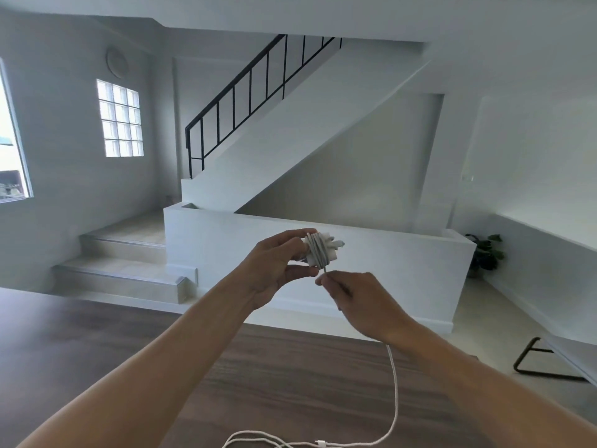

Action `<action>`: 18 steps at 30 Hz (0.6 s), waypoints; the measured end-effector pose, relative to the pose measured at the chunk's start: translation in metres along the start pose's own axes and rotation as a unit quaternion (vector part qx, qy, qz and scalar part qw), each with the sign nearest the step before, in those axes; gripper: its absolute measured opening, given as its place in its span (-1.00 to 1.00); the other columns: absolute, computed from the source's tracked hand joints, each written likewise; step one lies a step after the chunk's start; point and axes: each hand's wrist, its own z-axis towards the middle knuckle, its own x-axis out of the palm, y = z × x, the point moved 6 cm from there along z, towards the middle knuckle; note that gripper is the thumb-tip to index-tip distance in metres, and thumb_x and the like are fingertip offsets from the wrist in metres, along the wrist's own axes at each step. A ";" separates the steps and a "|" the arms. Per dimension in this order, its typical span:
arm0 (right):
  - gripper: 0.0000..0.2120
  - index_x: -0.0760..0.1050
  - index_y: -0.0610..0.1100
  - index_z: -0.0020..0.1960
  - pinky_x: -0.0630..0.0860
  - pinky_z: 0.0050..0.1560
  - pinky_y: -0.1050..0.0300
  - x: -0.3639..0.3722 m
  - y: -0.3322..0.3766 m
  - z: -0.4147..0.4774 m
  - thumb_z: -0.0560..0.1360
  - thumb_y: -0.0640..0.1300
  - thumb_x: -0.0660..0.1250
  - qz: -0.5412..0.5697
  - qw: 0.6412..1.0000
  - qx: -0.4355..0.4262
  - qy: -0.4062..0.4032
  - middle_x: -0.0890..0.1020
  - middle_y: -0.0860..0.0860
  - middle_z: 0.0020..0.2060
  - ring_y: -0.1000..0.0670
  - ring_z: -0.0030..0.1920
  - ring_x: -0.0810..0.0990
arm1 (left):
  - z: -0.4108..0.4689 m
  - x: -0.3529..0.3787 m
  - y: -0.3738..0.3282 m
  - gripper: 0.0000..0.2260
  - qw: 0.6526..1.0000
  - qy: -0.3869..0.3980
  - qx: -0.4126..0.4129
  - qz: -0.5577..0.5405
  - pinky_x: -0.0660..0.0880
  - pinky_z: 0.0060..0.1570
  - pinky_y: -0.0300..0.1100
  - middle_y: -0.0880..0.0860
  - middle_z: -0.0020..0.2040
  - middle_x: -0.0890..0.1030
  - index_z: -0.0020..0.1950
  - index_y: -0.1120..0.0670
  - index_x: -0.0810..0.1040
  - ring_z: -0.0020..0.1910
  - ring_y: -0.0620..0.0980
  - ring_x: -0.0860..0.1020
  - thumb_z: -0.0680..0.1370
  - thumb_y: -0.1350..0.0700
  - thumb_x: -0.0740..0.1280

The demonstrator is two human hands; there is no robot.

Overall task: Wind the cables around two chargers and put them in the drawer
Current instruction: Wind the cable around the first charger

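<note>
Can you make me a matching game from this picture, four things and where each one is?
Things:
1. white square charger block
2. loose white braided cable
3. green potted plant
4. black metal stair railing

Places:
A. back corner, right
B. gripped in the left hand
C. rising along the staircase
D. pinched by the right hand, trailing to the dark wooden table

Pairs: 1-B, 2-D, 3-A, 4-C
</note>
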 end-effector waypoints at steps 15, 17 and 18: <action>-0.71 0.56 -0.08 0.06 0.51 -0.06 0.04 -0.017 0.041 -0.005 0.61 0.01 0.11 -0.223 0.971 -0.051 0.073 0.64 -0.08 -0.06 -0.14 -0.08 0.60 | 0.003 -0.028 0.018 -0.82 0.981 -0.113 -0.029 0.157 0.66 -0.10 -0.11 0.19 -0.04 0.68 0.09 0.12 0.66 -0.20 0.07 0.64 0.51 0.25 0.36; -0.73 0.56 -0.09 0.01 0.47 -0.12 0.06 -0.028 0.048 0.000 0.60 0.01 0.13 -0.246 0.965 -0.056 0.067 0.62 -0.08 -0.10 -0.14 -0.12 0.59 | 0.001 -0.024 0.020 -0.83 0.981 -0.089 -0.031 0.171 0.66 -0.07 -0.08 0.20 -0.14 0.65 0.06 0.09 0.65 -0.25 0.09 0.63 0.50 0.26 0.39; -0.74 0.56 -0.09 -0.03 0.45 -0.15 0.08 -0.033 0.050 0.003 0.59 0.01 0.14 -0.250 0.964 -0.056 0.065 0.61 -0.07 -0.14 -0.13 -0.15 0.57 | 0.001 -0.022 0.020 -0.83 0.981 -0.077 -0.032 0.173 0.66 -0.04 -0.05 0.22 -0.16 0.65 0.05 0.08 0.65 -0.26 0.10 0.63 0.48 0.25 0.40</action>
